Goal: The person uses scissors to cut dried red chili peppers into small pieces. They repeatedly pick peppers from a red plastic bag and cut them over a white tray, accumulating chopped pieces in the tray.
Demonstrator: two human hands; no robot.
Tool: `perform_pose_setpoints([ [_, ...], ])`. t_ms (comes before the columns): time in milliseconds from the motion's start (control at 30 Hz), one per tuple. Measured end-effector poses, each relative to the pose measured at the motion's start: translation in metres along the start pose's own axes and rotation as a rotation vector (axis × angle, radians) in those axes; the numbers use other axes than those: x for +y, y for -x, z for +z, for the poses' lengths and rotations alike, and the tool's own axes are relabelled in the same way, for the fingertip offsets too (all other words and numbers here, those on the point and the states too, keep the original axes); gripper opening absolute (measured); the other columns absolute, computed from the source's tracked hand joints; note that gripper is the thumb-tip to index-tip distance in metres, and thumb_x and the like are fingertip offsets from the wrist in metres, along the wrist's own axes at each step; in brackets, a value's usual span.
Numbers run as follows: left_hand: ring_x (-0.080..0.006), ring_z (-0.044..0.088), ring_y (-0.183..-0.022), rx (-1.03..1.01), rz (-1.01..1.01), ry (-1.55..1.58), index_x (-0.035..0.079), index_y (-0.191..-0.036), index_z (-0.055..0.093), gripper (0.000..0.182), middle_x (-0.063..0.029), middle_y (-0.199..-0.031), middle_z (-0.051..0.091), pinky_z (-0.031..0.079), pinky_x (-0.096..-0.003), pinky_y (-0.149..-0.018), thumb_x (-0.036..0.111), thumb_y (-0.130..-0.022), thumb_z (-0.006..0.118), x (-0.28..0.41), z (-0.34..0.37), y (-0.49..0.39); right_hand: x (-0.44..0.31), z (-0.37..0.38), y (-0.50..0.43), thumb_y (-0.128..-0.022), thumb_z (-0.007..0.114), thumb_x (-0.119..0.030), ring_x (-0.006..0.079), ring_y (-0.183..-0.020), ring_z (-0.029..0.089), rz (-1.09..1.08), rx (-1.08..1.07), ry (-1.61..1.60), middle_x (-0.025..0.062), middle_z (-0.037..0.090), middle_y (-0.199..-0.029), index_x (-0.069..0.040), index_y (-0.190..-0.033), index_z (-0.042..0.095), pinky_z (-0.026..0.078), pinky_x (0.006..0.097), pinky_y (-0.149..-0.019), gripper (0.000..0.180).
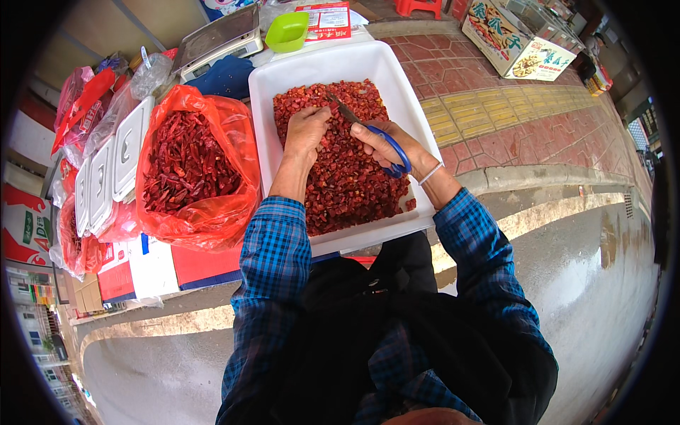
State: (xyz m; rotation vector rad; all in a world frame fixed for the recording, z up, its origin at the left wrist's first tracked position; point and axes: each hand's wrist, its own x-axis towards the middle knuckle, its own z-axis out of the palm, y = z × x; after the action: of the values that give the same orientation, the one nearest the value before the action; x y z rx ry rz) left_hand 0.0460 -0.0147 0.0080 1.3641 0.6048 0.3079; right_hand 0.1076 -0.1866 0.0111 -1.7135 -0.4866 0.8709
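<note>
My right hand (390, 143) grips a pair of scissors (397, 154) by their blue handles, the dark blades pointing up and left over a white plastic tray (319, 64). Just left of the blades is my left hand (307, 130), its fingers pinched together; whatever they hold is mostly hidden, perhaps a red chili. Cut pieces of dried red chili (350, 196) cover much of the tray's floor beneath both hands. Beside the tray, on the left, an orange-red plastic bag (212, 223) stands open, filled with whole dried red chilies (186, 164).
Lidded white containers (133, 149) stand left of the bag. Behind it are a weighing scale (218, 42), a dark blue cloth (226, 77) and a green plastic bowl (287, 32). Printed cardboard boxes (510, 45) sit on the red paving at upper right.
</note>
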Motion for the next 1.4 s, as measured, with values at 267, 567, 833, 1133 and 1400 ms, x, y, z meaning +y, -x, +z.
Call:
perform_pose_setpoints([
  [267, -0.0077, 0.044, -0.064, 0.044, 0.000, 0.007, 0.005, -0.095, 0.064, 0.015, 0.0024, -0.073, 0.053, 0.036, -0.0236, -0.053, 0.018, -0.086, 0.065, -0.002, -0.006, -0.005, -0.002, 0.000, 0.003, -0.079, 0.059, -0.066, 0.0048, -0.053, 0.048, -0.017, -0.034, 0.055, -0.0027, 0.049, -0.066, -0.008, -0.089, 0.057, 0.037, 0.0179, -0.043, 0.059],
  [567, -0.0066, 0.043, -0.062, 0.019, 0.043, -0.050, 0.004, -0.095, 0.063, 0.016, 0.0032, -0.070, 0.051, 0.033, -0.0232, -0.049, 0.018, -0.088, 0.063, -0.008, -0.006, -0.011, 0.001, 0.002, 0.003, -0.080, 0.055, -0.069, 0.0062, -0.063, 0.052, -0.014, -0.052, 0.118, -0.0023, 0.051, -0.072, -0.007, -0.090, 0.057, 0.043, 0.0192, -0.049, 0.062],
  [833, -0.0054, 0.039, -0.053, 0.002, 0.038, -0.117, 0.006, -0.090, 0.062, 0.015, 0.0043, -0.063, 0.047, 0.027, -0.0238, -0.041, 0.020, -0.088, 0.062, -0.003, -0.003, -0.005, 0.000, 0.003, 0.006, -0.076, 0.058, -0.070, 0.0058, -0.059, 0.051, -0.032, -0.075, 0.108, -0.0018, 0.050, -0.071, -0.007, -0.091, 0.058, 0.041, 0.0186, -0.047, 0.064],
  [1133, -0.0067, 0.039, -0.053, -0.026, 0.021, -0.140, 0.004, -0.087, 0.062, 0.017, 0.0027, -0.063, 0.046, 0.028, -0.0242, -0.044, 0.021, -0.088, 0.062, 0.002, 0.001, 0.001, 0.003, 0.002, 0.001, -0.073, 0.064, -0.068, 0.0049, -0.046, 0.044, -0.027, -0.058, 0.014, -0.0023, 0.047, -0.064, -0.006, -0.090, 0.058, 0.032, 0.0185, -0.037, 0.064],
  [1400, -0.0054, 0.037, -0.050, -0.070, 0.007, -0.095, 0.008, -0.088, 0.060, 0.015, 0.0040, -0.062, 0.046, 0.026, -0.0228, -0.040, 0.024, -0.089, 0.061, 0.003, -0.001, 0.002, 0.003, -0.001, 0.001, -0.078, 0.061, -0.066, 0.0036, -0.047, 0.044, -0.007, -0.007, 0.024, -0.0023, 0.048, -0.064, -0.006, -0.088, 0.058, 0.033, 0.0174, -0.038, 0.060],
])
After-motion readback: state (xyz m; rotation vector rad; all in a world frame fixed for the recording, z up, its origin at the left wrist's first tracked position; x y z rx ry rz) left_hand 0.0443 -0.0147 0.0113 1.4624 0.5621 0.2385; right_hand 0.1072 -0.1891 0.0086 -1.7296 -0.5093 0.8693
